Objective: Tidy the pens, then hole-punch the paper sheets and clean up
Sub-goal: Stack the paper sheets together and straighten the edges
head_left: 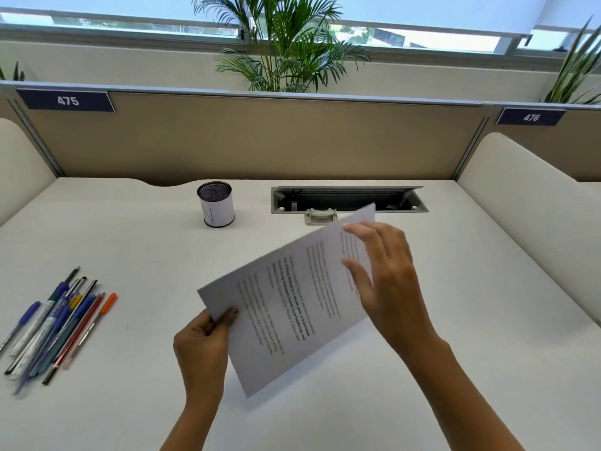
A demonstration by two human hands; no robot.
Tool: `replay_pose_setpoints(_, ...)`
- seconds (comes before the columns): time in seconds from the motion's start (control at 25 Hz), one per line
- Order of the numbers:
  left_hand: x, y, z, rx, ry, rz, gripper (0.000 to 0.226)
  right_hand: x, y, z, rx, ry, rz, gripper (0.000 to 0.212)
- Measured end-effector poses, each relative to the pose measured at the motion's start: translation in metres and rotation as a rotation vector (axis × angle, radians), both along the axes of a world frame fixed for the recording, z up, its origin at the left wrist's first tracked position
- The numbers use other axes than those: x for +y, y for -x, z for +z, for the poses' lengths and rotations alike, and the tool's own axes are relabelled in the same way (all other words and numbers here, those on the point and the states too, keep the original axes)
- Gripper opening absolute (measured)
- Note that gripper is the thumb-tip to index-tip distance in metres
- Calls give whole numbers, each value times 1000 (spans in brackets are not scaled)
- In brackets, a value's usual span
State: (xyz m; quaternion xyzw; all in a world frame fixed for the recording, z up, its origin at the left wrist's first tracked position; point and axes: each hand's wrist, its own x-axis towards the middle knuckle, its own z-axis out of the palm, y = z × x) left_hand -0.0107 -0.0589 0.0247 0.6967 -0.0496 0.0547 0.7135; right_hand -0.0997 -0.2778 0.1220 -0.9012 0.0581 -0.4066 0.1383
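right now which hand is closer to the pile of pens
Left. The left hand, pinching a corner of the paper, is right of the pens; the right hand is farther right, at the paper's far edge.

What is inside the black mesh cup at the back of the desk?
No pen rises above the rim of the mesh cup; only dark mesh shows inside. The pens lie on the desk. The white paper wrap hides the cup's lower part.

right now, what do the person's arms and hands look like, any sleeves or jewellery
The left forearm and right forearm are bare, no sleeves in view. The left hand and right hand show no rings, watch or bracelets. The left thumbnail looks dark-polished.
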Motion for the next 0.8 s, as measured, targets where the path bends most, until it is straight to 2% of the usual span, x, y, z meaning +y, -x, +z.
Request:
replay_pose_setpoints(0.16, -6, -3, 2, 157, 147, 128, 22, 10, 14, -31, -119, -335, -121, 42)
replay_pose_setpoints(0.24, -13, -2, -1, 286, 273, 157, 11, 17, 16, -49, -104, -595, -173, 44)
replay_pose_setpoints(0.28, -18, -1, -2, 345, 337, 162, 15, 20, 16, -57, -75, -756, -186, 47)
replay_pose_setpoints(0.4, -34, 8, -5, 496, 487, 161, 20, 27, 14, -70, 47, -1253, -99, 44)
replay_pose_setpoints(0.48, -45, 16, -5, 569, 526, 160, 12, 29, 12, -75, 85, -1444, -17, 38)
replay_pose_setpoints(0.6, -59, 27, -5, 610, 555, 129, 7, 29, 7, -81, 91, -1446, 11, 28)
replay_pose_setpoints(0.8, -70, 33, -9, 561, 458, 7, 17, 7, 3, -86, 83, -1290, -173, 25)
